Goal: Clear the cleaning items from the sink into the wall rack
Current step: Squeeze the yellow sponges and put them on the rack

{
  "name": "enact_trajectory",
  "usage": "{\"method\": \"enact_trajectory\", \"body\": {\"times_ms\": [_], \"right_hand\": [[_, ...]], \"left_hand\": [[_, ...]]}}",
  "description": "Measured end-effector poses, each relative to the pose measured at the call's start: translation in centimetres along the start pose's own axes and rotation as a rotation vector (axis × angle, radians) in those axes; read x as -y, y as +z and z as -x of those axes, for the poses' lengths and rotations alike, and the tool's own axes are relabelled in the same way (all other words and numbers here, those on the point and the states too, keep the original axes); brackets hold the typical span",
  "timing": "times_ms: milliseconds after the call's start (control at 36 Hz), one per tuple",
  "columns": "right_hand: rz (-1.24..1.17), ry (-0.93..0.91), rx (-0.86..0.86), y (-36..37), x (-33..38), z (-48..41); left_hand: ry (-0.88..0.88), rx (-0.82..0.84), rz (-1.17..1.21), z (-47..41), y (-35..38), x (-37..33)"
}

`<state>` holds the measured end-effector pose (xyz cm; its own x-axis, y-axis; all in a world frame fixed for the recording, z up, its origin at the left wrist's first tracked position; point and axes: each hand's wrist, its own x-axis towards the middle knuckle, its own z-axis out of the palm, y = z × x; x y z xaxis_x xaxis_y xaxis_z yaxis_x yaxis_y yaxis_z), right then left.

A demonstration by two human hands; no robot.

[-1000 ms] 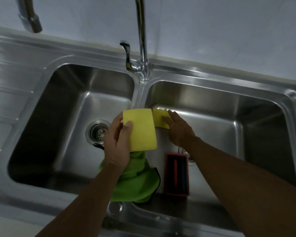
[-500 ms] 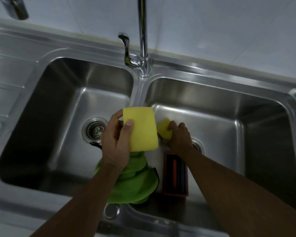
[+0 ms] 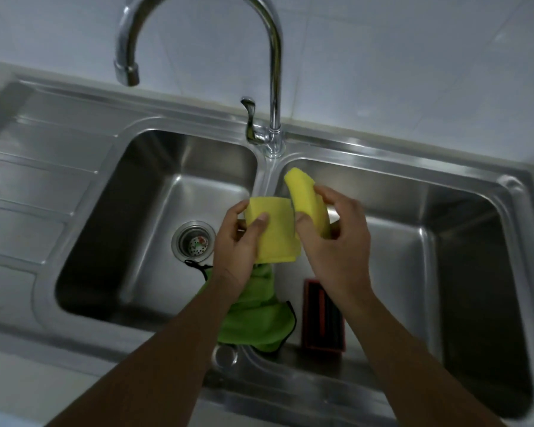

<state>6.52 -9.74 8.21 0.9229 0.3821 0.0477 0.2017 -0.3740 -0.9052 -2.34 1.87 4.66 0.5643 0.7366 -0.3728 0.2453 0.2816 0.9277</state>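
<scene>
Above the sink point(image 3: 506, 192) divider, the left hand point(image 3: 238, 241) grips a flat sponge point(image 3: 278, 235); the right hand point(image 3: 336, 241) grips a bent sponge point(image 3: 305, 198). A cloth point(image 3: 256, 318) and brush point(image 3: 322, 322) lie near.

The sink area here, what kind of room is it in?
Probably a home kitchen: a stainless double-bowl sink with a drainboard, a gooseneck faucet against a tiled wall.
</scene>
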Motion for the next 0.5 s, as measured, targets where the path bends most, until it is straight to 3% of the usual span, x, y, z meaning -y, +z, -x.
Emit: {"method": "enact_trajectory", "body": {"times_ms": [500], "right_hand": [[0.219,-0.219,0.142,-2.9,0.3,2.6]], "left_hand": [[0.011,0.101,0.061,3.2,1.9,-3.1]]}}
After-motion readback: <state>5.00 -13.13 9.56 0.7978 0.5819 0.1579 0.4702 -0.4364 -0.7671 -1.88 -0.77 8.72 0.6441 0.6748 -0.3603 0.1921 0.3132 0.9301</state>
